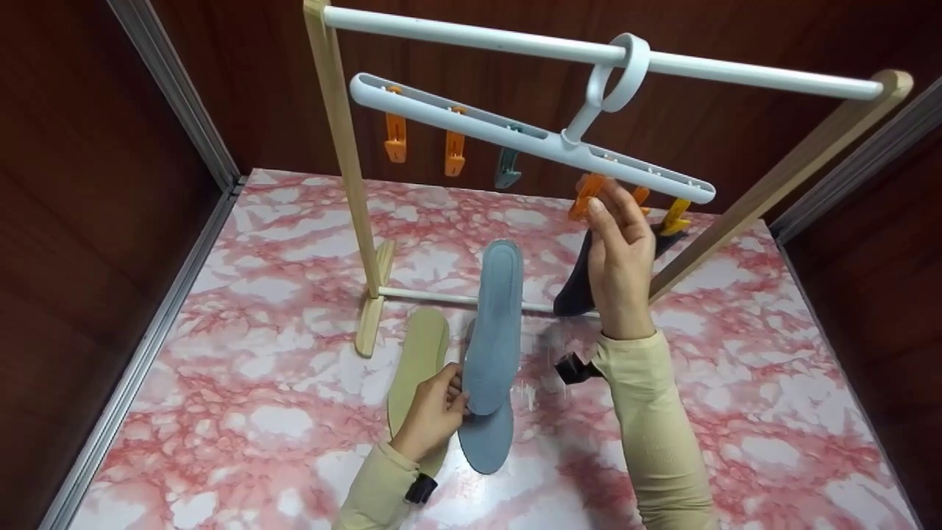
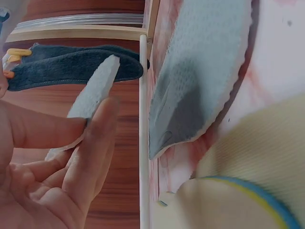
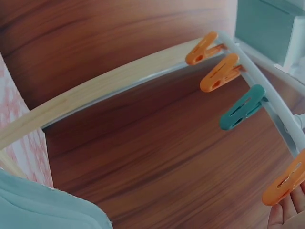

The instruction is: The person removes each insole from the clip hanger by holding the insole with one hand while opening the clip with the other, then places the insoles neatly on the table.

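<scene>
My left hand [image 1: 430, 412] pinches the lower end of a grey-blue insole [image 1: 497, 324], its other end tilted up toward the rack. A second grey-blue insole [image 1: 489, 445] lies partly hidden under it on the marbled surface. To the left is an olive-green insole [image 1: 419, 353]. Up at the hanger [image 1: 471, 121], my right hand [image 1: 622, 254] pinches an orange clip [image 1: 587, 197] between thumb and fingers. Just beyond that hand hangs a dark insole [image 2: 76, 67], held by an orange clip [image 1: 640, 197] and a yellow clip [image 1: 675, 217].
The white hanger hooks over the rack's top bar [image 1: 471, 37] and slants down to the right. Two orange clips [image 1: 395, 132] and a green clip [image 1: 508, 165] hang on its left half. Wooden posts [image 1: 342, 147] stand at both sides, with dark panels [image 1: 88, 221] around.
</scene>
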A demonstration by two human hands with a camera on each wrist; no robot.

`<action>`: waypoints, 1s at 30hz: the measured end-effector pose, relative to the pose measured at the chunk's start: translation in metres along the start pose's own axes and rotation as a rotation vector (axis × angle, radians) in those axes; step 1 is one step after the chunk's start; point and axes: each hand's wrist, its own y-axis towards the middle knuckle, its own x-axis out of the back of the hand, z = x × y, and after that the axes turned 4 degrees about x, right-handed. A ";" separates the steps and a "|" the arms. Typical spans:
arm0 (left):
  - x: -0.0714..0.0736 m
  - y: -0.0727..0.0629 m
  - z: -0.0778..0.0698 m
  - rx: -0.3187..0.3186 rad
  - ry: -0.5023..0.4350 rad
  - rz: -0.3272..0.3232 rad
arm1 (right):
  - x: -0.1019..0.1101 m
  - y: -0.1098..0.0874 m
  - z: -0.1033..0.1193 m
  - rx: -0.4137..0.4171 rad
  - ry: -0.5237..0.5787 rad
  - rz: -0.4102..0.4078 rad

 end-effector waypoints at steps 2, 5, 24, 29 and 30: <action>0.000 -0.004 0.000 0.020 -0.041 0.015 | 0.000 0.000 0.000 0.005 0.000 0.002; 0.000 -0.010 0.000 0.040 -0.075 0.034 | 0.001 0.000 0.001 0.011 0.012 0.001; -0.002 -0.033 0.008 0.182 -0.140 0.123 | 0.006 -0.004 0.000 -0.051 -0.022 0.066; -0.005 -0.037 0.011 0.221 -0.151 0.152 | 0.009 -0.005 0.000 -0.068 -0.061 0.047; -0.005 -0.038 0.012 0.231 -0.155 0.158 | 0.009 -0.006 0.000 -0.070 -0.064 0.042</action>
